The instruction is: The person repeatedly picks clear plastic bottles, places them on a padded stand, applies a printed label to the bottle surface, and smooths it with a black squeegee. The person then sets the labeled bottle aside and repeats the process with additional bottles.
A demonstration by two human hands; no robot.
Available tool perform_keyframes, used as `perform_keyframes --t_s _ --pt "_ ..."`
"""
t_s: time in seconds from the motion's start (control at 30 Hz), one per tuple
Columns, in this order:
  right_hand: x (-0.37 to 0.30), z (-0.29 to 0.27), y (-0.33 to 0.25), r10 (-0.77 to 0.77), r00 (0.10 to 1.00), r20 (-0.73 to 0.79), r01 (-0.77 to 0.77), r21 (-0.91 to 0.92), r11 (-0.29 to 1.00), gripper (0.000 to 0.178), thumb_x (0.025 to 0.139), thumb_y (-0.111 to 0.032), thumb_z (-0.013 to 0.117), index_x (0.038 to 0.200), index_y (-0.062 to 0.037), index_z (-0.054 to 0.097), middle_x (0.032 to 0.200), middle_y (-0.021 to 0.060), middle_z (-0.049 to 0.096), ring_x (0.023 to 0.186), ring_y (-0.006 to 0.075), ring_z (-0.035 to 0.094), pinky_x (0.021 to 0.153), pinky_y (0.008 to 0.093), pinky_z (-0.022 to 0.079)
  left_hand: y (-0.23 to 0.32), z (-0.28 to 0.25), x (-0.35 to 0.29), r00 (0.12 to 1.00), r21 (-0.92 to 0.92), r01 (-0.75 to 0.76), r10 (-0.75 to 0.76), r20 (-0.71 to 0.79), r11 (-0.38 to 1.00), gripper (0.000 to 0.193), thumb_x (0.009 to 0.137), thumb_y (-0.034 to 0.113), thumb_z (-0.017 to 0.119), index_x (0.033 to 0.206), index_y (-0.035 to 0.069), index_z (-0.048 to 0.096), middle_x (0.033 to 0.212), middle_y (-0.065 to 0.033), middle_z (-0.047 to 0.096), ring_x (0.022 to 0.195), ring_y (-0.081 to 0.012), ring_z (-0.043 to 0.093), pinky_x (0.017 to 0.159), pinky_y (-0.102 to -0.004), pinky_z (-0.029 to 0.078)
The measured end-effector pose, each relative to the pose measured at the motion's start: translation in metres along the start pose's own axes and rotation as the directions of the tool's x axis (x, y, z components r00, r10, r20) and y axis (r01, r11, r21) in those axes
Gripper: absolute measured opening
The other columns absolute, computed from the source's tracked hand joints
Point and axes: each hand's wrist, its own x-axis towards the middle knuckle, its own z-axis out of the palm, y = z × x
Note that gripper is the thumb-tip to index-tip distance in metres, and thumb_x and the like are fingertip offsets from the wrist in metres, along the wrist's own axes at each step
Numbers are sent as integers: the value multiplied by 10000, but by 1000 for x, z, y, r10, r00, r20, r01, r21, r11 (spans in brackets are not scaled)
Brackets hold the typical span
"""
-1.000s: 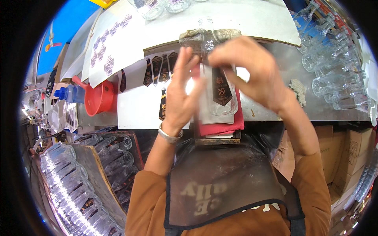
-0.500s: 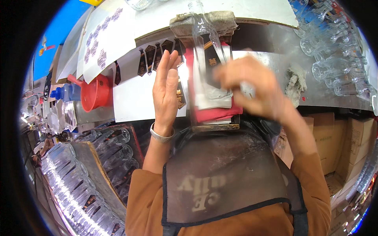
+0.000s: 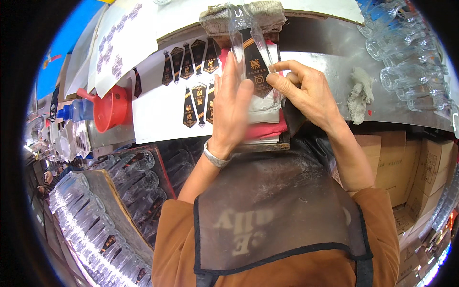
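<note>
A clear glass bottle (image 3: pixel 237 42) lies in front of me, its neck pointing away over a rolled grey cloth (image 3: pixel 217 21). On its upper side is a black tapered label (image 3: pixel 253 57) with gold and white print. My left hand (image 3: pixel 232 107), slightly blurred, is held flat along the bottle's left side, fingers straight. The thumb and forefinger of my right hand (image 3: pixel 308 91) grip the bottle's right side by the label's edge; its other fingers curl. White paper and a red cloth (image 3: pixel 267 129) lie under the bottle.
Several black labels (image 3: pixel 187 64) lie on a white sheet to the left, near a red plastic scoop (image 3: pixel 111 111) and a blue-capped bottle. Glass bottles stand at far right and in lower-left trays. A crumpled rag (image 3: pixel 359 95) lies right; cardboard boxes (image 3: pixel 399 167) are below it.
My left hand has moved right, against the bottle's side. My right hand has slowed, its thumb and forefinger now on the bottle's right edge. The label lies flatter and shows more fully.
</note>
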Motion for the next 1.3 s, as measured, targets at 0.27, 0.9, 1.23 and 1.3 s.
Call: perform_keyframes --t_s 0.27,0.9,1.23,1.3 --pt "0 3 1 -20 1000 -22 20 13 1000 461 892 -382 745 1068 41 696 549 33 517 539 91 483 524 299 413 -3 -2 -1 1000 -48 -4 4 -1 999 686 1044 349 472 1543 -77 272 1562 -250 390 1465 -340 357 1233 -447 106" --pt "28 -13 -1 -56 997 46 54 37 998 486 1003 -433 603 1157 18 699 996 90 724 845 118 622 800 284 503 12 -18 19 993 -124 -116 112 -43 985 632 1028 163 505 1565 -46 246 1571 -249 368 1468 -317 353 1186 -381 287" --pt "51 -8 -25 -61 998 -8 60 -66 996 597 867 -507 688 1072 51 730 958 265 727 908 337 727 831 394 550 17 -20 41 955 270 -290 294 29 918 546 975 162 605 1498 80 474 1578 -222 367 1432 -359 410 1151 -429 356" --pt "51 -8 -27 -54 999 -5 53 -70 996 595 867 -508 686 1072 49 731 951 265 727 901 338 728 826 397 550 17 -20 40 956 264 -289 294 23 920 549 970 160 611 1496 78 477 1577 -218 372 1430 -357 413 1152 -430 357"
